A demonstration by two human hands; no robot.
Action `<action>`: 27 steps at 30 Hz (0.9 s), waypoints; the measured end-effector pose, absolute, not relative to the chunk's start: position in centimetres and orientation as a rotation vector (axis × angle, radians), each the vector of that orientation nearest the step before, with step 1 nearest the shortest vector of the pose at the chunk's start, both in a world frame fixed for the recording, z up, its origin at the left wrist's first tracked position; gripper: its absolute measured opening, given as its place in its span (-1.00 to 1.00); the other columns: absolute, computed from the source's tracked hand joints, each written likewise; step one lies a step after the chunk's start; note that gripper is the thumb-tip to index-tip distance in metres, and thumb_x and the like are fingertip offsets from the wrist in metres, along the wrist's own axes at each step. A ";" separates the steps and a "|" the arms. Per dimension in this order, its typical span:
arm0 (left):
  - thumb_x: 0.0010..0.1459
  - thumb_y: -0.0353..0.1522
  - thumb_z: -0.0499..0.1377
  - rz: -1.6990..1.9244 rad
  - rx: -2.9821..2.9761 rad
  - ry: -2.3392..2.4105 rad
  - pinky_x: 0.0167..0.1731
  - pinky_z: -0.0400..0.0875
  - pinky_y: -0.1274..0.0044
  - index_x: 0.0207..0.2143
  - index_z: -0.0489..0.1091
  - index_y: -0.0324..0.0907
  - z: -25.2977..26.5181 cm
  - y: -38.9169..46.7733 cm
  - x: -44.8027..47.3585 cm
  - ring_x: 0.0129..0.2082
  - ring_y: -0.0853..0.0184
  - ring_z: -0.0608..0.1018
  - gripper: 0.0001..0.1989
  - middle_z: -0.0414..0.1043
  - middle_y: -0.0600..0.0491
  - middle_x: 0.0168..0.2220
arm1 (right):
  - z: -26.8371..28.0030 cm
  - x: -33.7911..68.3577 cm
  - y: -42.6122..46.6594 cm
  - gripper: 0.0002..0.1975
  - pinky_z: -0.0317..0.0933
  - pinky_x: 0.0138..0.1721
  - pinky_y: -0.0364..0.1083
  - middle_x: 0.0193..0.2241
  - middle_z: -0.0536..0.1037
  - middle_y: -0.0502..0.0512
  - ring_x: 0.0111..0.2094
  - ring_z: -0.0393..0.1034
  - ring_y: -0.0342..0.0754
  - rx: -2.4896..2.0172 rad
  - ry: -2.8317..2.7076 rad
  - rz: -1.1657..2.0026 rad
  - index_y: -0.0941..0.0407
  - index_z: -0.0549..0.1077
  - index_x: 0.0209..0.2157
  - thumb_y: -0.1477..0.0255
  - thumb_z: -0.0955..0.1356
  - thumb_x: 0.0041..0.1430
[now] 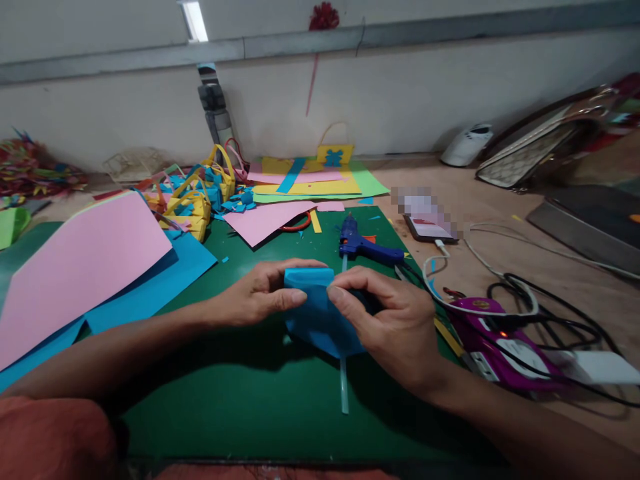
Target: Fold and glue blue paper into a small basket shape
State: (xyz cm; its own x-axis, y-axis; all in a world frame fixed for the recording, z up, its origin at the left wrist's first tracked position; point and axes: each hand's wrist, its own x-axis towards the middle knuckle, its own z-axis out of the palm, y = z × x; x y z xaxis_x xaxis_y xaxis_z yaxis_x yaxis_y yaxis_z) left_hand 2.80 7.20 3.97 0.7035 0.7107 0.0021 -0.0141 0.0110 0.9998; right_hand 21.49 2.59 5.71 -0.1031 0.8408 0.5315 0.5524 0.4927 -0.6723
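Observation:
Between my hands is a folded blue paper piece (315,320), held up over the green cutting mat (230,400). My left hand (265,291) grips its left side, thumb across the front. At the upper right edge, my right hand (390,313) pinches the paper between thumb and fingers. A blue glue gun (367,247) lies just beyond my right hand. Its clear glue stick (344,393) passes behind the paper and shows again below it. The paper's far side is hidden from me.
Pink sheets (95,253) and blue sheets (155,287) lie at left. Behind them are small yellow and blue paper baskets (193,207). A phone (427,217) charges at right, near a purple power strip (505,347) with tangled cables. A handbag (545,147) stands against the wall.

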 end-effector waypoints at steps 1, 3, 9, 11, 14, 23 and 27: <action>0.10 -0.25 0.19 0.626 1.482 0.612 -0.35 0.37 0.62 0.03 0.29 -0.17 4.1 7.1 2.8 -0.33 0.40 0.43 -0.56 0.41 0.03 -0.24 | 5.7 21.5 2.6 -0.88 0.23 -0.45 -0.22 -0.58 0.49 -0.08 -0.55 0.36 -0.21 -1.169 -1.791 0.362 0.10 0.40 -0.53 0.53 0.32 0.05; 0.11 -0.22 0.17 0.627 1.516 0.621 -0.40 0.35 0.64 0.02 0.29 -0.18 4.3 6.8 2.8 -0.37 0.41 0.41 -0.56 0.39 0.04 -0.27 | 5.6 21.5 2.5 -0.89 0.24 -0.44 -0.22 -0.57 0.50 -0.08 -0.54 0.37 -0.21 -1.155 -1.802 0.340 0.10 0.40 -0.53 0.53 0.33 0.05; 0.18 -0.20 0.07 0.617 1.626 0.679 -0.39 0.34 0.61 0.03 0.28 -0.14 4.4 6.6 2.6 -0.37 0.39 0.41 -0.61 0.39 0.04 -0.25 | 5.5 21.6 2.7 -0.88 0.25 -0.42 -0.22 -0.56 0.49 -0.08 -0.53 0.37 -0.22 -1.101 -1.809 0.367 0.11 0.40 -0.52 0.57 0.33 0.04; 0.19 -0.20 0.06 0.630 1.670 0.679 -0.33 0.36 0.57 0.03 0.28 -0.12 4.5 6.6 2.6 -0.30 0.35 0.43 -0.62 0.40 0.02 -0.18 | 5.5 21.5 2.7 -0.87 0.26 -0.40 -0.21 -0.54 0.49 -0.06 -0.49 0.39 -0.21 -1.068 -1.809 0.386 0.11 0.40 -0.52 0.58 0.33 0.04; 0.19 -0.20 0.05 0.640 1.716 0.683 -0.26 0.37 0.53 0.02 0.29 -0.13 4.5 6.6 2.5 -0.21 0.29 0.44 -0.62 0.39 0.00 -0.10 | 5.6 21.5 2.7 -0.86 0.27 -0.35 -0.18 -0.48 0.50 -0.03 -0.43 0.41 -0.17 -1.048 -1.808 0.380 0.09 0.39 -0.54 0.58 0.34 0.04; 0.20 -0.19 0.03 0.640 1.804 0.688 -0.14 0.34 0.49 0.05 0.26 -0.14 4.5 6.6 2.4 -0.05 0.21 0.41 -0.59 0.35 -0.01 0.01 | 5.5 21.6 2.6 -0.86 0.28 -0.35 -0.19 -0.48 0.50 0.01 -0.42 0.41 -0.18 -1.002 -1.863 0.288 0.11 0.41 -0.55 0.59 0.35 0.02; 0.20 -0.22 0.03 0.667 1.836 0.678 -0.07 0.31 0.46 0.09 0.22 -0.13 4.7 6.5 2.5 0.01 0.19 0.38 -0.58 0.32 -0.01 0.06 | 5.7 21.6 2.5 -0.85 0.28 -0.36 -0.20 -0.49 0.51 -0.01 -0.44 0.42 -0.19 -1.008 -1.844 0.311 0.11 0.40 -0.57 0.60 0.36 0.00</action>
